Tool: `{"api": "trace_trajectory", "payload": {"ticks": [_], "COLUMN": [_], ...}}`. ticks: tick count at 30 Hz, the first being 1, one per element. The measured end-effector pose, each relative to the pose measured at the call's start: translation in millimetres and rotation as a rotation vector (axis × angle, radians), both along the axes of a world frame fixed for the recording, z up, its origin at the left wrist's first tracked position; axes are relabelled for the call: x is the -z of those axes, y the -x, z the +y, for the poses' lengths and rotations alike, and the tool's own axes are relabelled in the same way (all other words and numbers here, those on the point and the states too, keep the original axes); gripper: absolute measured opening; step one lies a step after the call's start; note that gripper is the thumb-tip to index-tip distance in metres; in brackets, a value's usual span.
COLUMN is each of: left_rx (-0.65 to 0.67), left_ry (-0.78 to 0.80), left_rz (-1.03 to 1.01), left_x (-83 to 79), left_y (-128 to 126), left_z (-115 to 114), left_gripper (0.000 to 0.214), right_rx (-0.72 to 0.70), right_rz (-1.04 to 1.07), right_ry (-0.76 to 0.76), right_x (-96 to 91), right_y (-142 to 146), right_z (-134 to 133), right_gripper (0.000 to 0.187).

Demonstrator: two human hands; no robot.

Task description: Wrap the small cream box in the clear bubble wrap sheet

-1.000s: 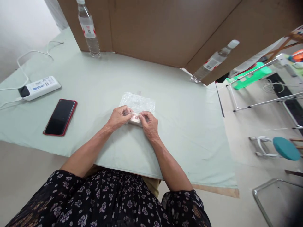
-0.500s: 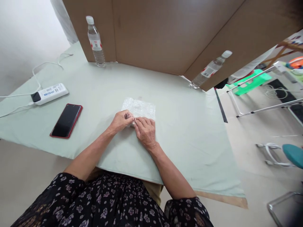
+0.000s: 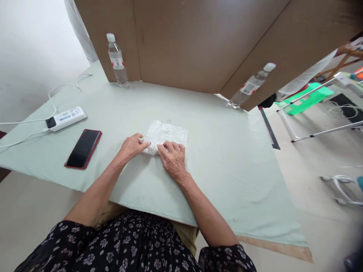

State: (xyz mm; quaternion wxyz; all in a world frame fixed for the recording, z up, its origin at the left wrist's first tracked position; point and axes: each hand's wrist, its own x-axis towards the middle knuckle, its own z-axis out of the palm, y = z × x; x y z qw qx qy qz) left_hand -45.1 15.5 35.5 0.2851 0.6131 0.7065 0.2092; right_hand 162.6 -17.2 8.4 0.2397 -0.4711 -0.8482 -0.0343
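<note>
A clear piece of bubble wrap (image 3: 167, 130) lies flat on the pale green tablecloth (image 3: 221, 158) before me. My left hand (image 3: 133, 146) is at its left edge, thumb and fingers apart with nothing between them; the thumb tip reaches the wrap's near left corner. On the near right part of the wrap rests my right hand (image 3: 173, 156), its fingers spread and lying over the sheet. The wrap's lower right part is hidden under that hand.
Beyond stands a brown cardboard panel (image 3: 181, 45), with a water bottle (image 3: 117, 62) upright at left and another bottle (image 3: 251, 87) at right. A phone (image 3: 83, 149) and a white power strip (image 3: 68, 118) with cables lie left. A green stool (image 3: 309, 99) is off the table's right side.
My left hand has let go near my right fingertips and moved left, its fingers opening. My right hand has stayed on the bubble wrap, which now shows more of its near edge.
</note>
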Motion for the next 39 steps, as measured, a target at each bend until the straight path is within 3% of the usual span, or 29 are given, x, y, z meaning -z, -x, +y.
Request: {"api": "trace_trajectory", "payload": {"ticks": [5, 9, 12, 18, 26, 32, 36, 39], "left_rx": [-0.055, -0.125, -0.094, -0.078, -0.155, -0.087, 0.068, 0.19], "left_ry": [0.061, 0.174, 0.194, 0.001, 0.095, 0.13, 0.244, 0.171], "left_rz": [0.114, -0.12, -0.323, -0.203, -0.617, -0.618, -0.638, -0.471], "left_x": [-4.2, 2.3, 4.6, 0.0, -2.3, -14.4, -25.7, -25.0], "left_y": [-5.5, -11.3, -15.6, -26.9, -46.5, -54.2, -46.6, -45.1], "left_z": [-0.8, 5.7, 6.4, 1.4, 4.2, 3.8, 0.0, -3.1], "left_gripper": [0.052, 0.041, 0.026, 0.021, 0.009, 0.007, 0.02, 0.023], "right_rx": [-0.006, -0.013, -0.01, 0.006, 0.0, -0.011, -0.032, -0.055], "right_rz": [0.014, 0.031, 0.026, -0.043, -0.048, 0.006, 0.061, 0.104], "right_ry": [-0.008, 0.023, 0.027, -0.044, -0.053, -0.011, 0.025, 0.04], "right_x": [0.6, 0.3, 0.5, -0.2, -0.6, 0.4, -4.3, -5.1], "right_y": [-0.4, 0.1, 0.7, 1.7, 1.1, 0.2, -3.3, -6.8], "right_z": [0.0, -0.3, -0.1, 0.0, 0.8, 1.1, -1.1, -2.4], "right_gripper": [0.024, 0.024, 0.024, 0.022, 0.021, 0.013, 0.012, 0.013]}}
